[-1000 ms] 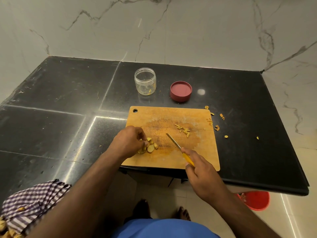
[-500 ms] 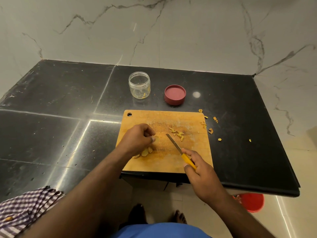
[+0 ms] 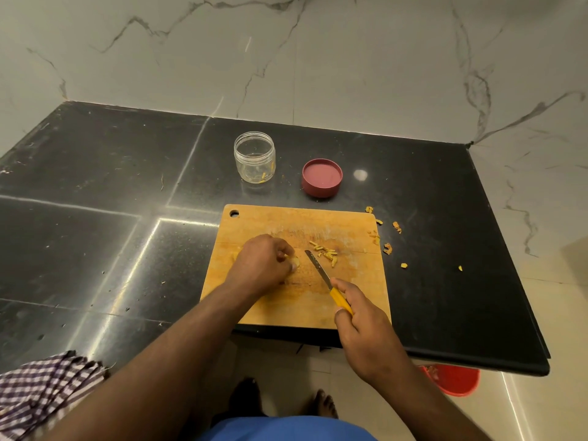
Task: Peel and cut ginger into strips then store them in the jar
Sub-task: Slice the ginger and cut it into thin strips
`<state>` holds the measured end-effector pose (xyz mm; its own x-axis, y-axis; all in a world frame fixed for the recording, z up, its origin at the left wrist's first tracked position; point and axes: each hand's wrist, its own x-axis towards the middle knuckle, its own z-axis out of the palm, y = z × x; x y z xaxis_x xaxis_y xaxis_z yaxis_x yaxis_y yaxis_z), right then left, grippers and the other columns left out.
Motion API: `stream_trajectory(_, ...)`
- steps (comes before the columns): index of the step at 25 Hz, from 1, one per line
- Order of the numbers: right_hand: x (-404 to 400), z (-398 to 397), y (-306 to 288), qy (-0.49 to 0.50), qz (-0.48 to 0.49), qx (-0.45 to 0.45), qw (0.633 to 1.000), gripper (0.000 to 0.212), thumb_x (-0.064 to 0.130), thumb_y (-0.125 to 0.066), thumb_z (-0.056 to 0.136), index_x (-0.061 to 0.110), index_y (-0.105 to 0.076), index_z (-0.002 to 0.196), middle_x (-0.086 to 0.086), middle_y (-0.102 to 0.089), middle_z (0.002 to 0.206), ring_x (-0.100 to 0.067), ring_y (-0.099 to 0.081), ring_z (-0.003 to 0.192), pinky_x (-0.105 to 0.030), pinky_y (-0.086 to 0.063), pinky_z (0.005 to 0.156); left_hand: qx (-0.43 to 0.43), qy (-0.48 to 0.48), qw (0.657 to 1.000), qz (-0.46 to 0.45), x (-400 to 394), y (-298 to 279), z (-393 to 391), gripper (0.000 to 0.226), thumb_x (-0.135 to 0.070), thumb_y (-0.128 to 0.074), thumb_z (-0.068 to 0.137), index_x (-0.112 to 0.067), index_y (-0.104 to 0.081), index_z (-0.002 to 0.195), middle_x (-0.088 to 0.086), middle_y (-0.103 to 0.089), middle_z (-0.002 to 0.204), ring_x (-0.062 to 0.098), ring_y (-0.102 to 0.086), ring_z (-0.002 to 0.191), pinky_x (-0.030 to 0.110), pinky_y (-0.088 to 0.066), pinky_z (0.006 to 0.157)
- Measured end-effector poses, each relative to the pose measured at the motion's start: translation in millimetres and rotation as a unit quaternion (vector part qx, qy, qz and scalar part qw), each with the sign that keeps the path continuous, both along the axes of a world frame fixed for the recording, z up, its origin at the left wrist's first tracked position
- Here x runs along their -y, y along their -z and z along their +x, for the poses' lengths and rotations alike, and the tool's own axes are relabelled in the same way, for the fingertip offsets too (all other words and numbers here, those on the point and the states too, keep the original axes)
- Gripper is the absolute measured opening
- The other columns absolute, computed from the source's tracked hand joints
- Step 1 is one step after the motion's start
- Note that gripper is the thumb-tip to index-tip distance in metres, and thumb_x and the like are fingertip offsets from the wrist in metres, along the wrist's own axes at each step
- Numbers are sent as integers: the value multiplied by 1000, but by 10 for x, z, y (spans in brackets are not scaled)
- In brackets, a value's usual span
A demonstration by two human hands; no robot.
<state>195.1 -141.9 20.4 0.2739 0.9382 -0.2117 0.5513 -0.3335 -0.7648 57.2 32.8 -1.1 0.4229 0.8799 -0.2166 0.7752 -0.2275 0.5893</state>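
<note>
The left hand pinches a ginger slice on the wooden cutting board; the right hand grips a yellow-handled knife. Cut strips lie beside the blade. Beyond, on the black granite counter under marble walls, stands the open jar.

Worn wooden board on glossy black stone counter

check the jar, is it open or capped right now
Open. The jar stands upright with a bare mouth; its red lid lies apart on the counter.
</note>
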Motion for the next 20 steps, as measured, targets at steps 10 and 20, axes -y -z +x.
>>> stream_trajectory(10,-62,-79,1,-37,15,51,998,49,19,-37,102,29,-30,149,8,-45,141,1,-43,119,-12,-35,96,0,-8,998,61,56,108,21,18,-29,-71,89,-24,-77,105,-5,-69,98,9,-58,86,25,-47,70)
stream_trajectory(20,-137,-281,50,-86,12,124,988,55,16,-36,99,26,-22,152,-1,-48,132,-16,-55,106,-31,-48,90,7,-15,999,52,40,169,43,13,-22,-68,86,-23,-79,92,-7,-73,89,10,-63,81,30,-54,69)
